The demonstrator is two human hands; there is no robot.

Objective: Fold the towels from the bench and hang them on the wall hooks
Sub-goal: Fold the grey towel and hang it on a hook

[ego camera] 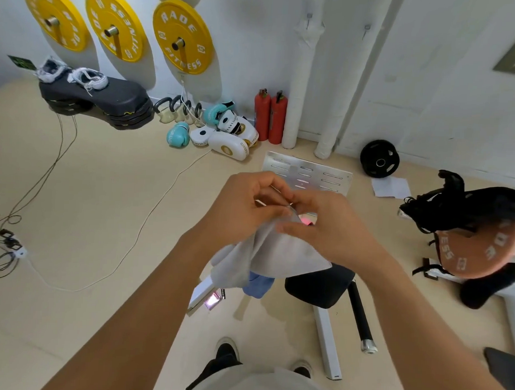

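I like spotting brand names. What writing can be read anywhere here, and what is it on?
"RADE FITNESS": right yellow plate on the wall.
"FITNESS", partly legible: middle yellow plate.
Left yellow plate: lettering too skewed to read.
"RADE" and "ESS": orange plate at right.
White pads: small print, blurred.
Teal glove: lettering unreadable.

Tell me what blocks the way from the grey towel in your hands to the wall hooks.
Nothing visible blocks it. Both hands, left and right, hold the grey towel in the air; the wall hooks sit bare above open floor.

Three yellow weight plates (116, 26) hang on the wall above two red fire extinguishers (270, 116) and scattered boxing gloves (218, 126)
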